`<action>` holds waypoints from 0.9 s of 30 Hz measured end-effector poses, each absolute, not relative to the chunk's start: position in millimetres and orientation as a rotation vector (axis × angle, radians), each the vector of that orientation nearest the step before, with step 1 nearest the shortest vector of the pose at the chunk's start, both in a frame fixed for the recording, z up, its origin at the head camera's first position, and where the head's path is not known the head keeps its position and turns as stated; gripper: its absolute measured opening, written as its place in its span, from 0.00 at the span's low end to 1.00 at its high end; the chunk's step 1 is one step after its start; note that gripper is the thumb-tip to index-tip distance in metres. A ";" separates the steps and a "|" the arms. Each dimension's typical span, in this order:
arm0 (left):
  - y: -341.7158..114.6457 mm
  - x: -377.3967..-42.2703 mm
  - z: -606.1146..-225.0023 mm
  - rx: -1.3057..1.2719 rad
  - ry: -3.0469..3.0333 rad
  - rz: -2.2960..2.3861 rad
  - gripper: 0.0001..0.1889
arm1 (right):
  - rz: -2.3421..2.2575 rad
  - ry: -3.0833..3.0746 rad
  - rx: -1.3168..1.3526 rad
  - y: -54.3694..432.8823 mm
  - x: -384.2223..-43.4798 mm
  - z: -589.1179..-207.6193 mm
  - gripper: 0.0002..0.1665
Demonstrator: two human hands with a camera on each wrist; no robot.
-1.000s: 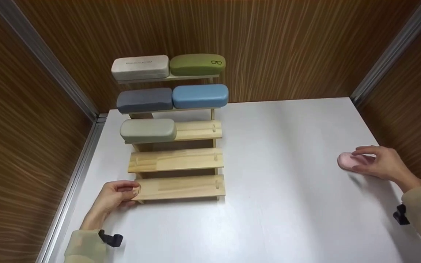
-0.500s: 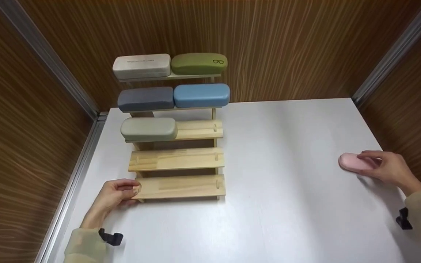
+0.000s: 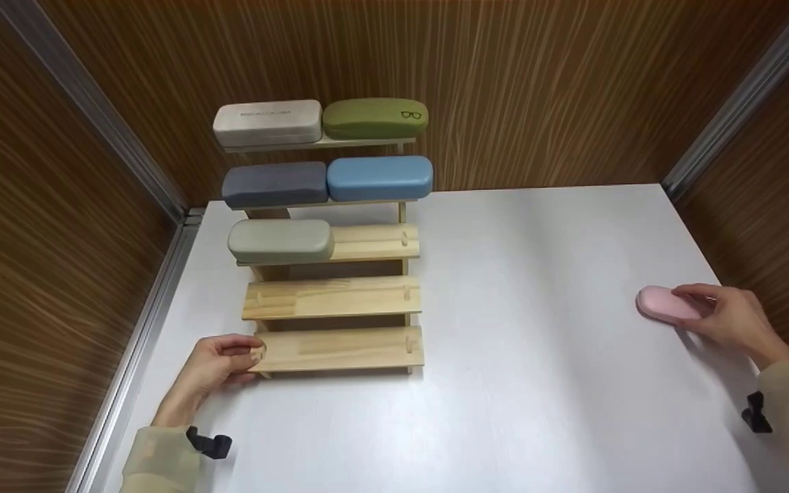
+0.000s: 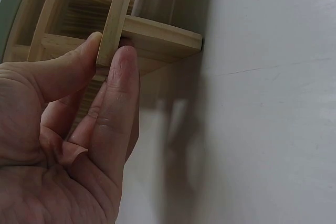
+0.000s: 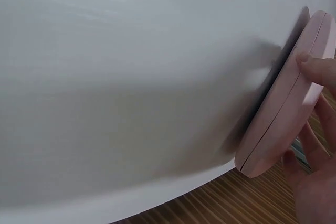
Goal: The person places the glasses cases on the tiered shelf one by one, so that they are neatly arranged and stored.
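My left hand [image 3: 213, 366] pinches the left end of the lowest shelf of a stepped wooden rack [image 3: 340, 349]. In the left wrist view, the thumb and fingers of that hand [image 4: 79, 129] lie on either side of the shelf board [image 4: 116, 24]. At the far right, my right hand [image 3: 737, 318] holds a pink glasses case [image 3: 661, 302] low over the white table. The right wrist view has the pink case [image 5: 286, 100] tilted, its seam closed, with the thumb on one long side and the fingers [image 5: 315, 145] behind it.
On the rack's upper shelves sit a whitish case [image 3: 268, 123], a green case [image 3: 375, 118], a dark grey case [image 3: 274, 183], a blue case [image 3: 379, 177] and a pale grey-green case [image 3: 280, 239]. Wood-grain panels [image 3: 538, 89] enclose the white table [image 3: 504, 411] at the back and sides.
My right hand has shifted slightly right and down, its fingers closing on the pink case. The left hand keeps its hold on the shelf; the head view has shifted a little.
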State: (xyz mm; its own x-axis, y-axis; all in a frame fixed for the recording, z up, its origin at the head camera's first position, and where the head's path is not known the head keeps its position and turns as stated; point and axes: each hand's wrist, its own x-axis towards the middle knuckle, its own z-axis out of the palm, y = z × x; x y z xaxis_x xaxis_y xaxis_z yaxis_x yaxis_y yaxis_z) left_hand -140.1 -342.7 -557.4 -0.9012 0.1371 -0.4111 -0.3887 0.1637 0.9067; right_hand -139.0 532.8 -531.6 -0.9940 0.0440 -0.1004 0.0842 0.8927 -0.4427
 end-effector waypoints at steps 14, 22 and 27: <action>-340.8 -141.1 -556.9 -0.241 2.072 1.758 0.14 | -0.635 2.995 0.075 532.1 -141.8 -530.1 0.35; -342.0 -141.0 -557.7 -0.235 2.088 1.735 0.16 | -0.621 3.102 -0.033 519.1 -151.2 -525.0 0.33; -342.4 -140.8 -558.2 -0.239 2.075 1.745 0.16 | -0.643 3.120 -0.108 505.5 -158.2 -516.8 0.32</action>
State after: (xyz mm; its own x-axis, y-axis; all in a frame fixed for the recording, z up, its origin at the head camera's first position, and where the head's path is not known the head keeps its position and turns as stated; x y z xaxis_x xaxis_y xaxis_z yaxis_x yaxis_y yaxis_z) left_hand -140.8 -342.4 -558.2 -0.8984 0.1334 -0.4184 -0.3893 0.1990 0.8994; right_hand -158.2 505.5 -516.8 -0.9967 -0.0573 0.0581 -0.0756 0.9164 -0.3930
